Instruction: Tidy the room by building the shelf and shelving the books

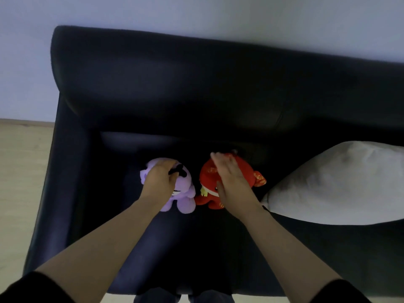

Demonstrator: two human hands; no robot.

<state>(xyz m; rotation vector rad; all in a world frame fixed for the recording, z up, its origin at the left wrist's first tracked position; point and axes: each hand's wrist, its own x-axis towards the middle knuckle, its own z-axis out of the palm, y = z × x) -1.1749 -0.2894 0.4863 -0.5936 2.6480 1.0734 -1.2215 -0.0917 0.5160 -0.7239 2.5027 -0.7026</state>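
Note:
Two plush toys sit side by side on the seat of a dark sofa (pixel 153 248). The purple plush (pixel 185 189) is on the left, and my left hand (pixel 159 180) grips it from above with curled fingers. The red plush (pixel 207 178) with gold trim is on the right. My right hand (pixel 229 178) lies over it with fingers straight, slightly blurred. No shelf parts or books are in view.
A pale grey cushion (pixel 338 184) lies on the sofa seat at the right. The sofa's backrest (pixel 196 84) stands against a light wall. Wooden floor (pixel 19 171) shows to the left of the armrest.

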